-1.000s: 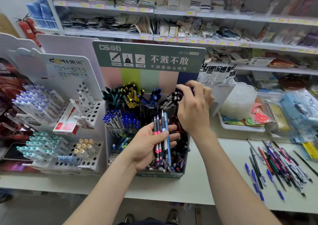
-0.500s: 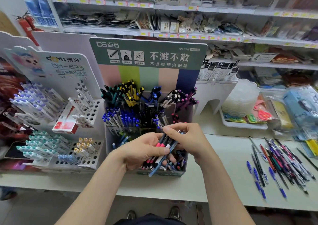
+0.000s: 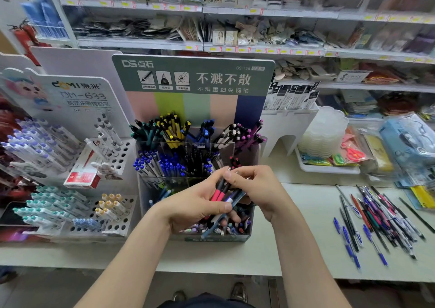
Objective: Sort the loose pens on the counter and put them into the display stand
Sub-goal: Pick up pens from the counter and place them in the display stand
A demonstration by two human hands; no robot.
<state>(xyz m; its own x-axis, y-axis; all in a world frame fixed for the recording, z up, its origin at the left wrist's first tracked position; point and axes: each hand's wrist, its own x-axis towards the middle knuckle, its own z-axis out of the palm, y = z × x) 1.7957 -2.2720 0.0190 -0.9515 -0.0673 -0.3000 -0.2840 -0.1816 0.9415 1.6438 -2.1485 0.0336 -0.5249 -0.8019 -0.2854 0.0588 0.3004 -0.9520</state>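
A tiered clear display stand (image 3: pixel 255 157) with a green header card stands on the white counter (image 3: pixel 294 244), its compartments full of sorted pens. My left hand (image 3: pixel 190 210) is closed around a small bunch of pens (image 3: pixel 223 196), some with pink grips and one blue, just in front of the stand's lower tier. My right hand (image 3: pixel 253 190) meets it from the right and pinches the upper end of one dark pen in that bunch. A pile of loose pens (image 3: pixel 381 216) lies on the counter at the right.
A white perforated stand (image 3: pixel 117 173) with white and teal pens sits left of the display, with a red box on it. A white tray (image 3: pixel 327 167) of clear lids and scissors is behind right. Packaged goods lie at far right. Shelves fill the back.
My right hand came down from the stand's top rear compartment to the bunch in my left hand and now pinches one pen. The bunch tilted from upright to slanting.
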